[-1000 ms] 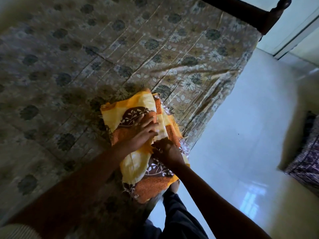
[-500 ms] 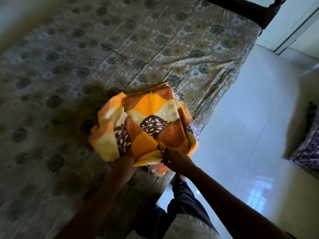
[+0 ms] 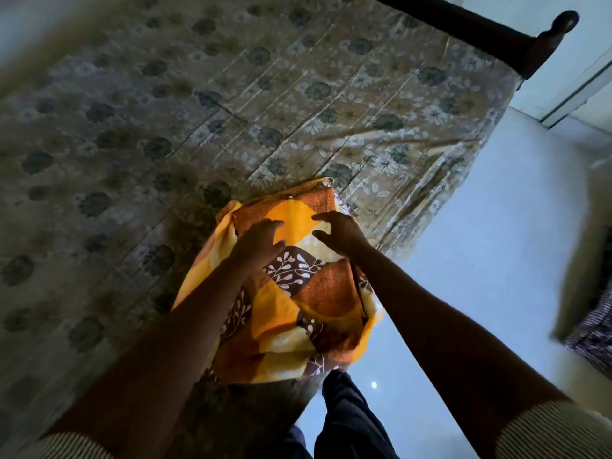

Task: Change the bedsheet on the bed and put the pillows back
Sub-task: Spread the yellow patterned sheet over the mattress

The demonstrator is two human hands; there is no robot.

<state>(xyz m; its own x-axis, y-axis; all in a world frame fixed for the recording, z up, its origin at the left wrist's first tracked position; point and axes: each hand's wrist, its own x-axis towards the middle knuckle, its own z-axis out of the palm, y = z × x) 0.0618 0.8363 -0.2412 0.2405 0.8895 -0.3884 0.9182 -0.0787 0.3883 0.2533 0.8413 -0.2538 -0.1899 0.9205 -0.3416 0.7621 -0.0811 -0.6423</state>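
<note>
the folded orange, yellow and brown fabric bedsheet with a white leaf print (image 3: pixel 314 293) lies on the near edge of the bed, on top of the spread beige floral bedsheet (image 3: pixel 298 104) that covers the mattress. its near right corner reaches past the bed edge, above the glossy white floor (image 3: pixel 496 260).

the left hand (image 3: pixel 261 243) is over the far left part of the folded bedsheet. its fingers (image 3: pixel 271 225) are loosely extended and grip nothing. the right hand (image 3: pixel 341 233) is beside it, over the far right part. its fingers (image 3: pixel 323 216) are spread wide and lightly curved (thumb apart from the rest) and hold nothing. whether either palm touches the fabric cannot be told. the two hands are near each other but apart.

both forearms are bare, with pale striped sleeves (image 3: pixel 556 432) at the lower frame corners. dark trousers (image 3: pixel 347 419) show below the folded bedsheet. a dark turned wooden bedpost (image 3: pixel 546 44) stands at the far right corner of the bed. a dark striped cloth (image 3: pixel 592 329) lies at the right frame edge, well apart from the bed.
</note>
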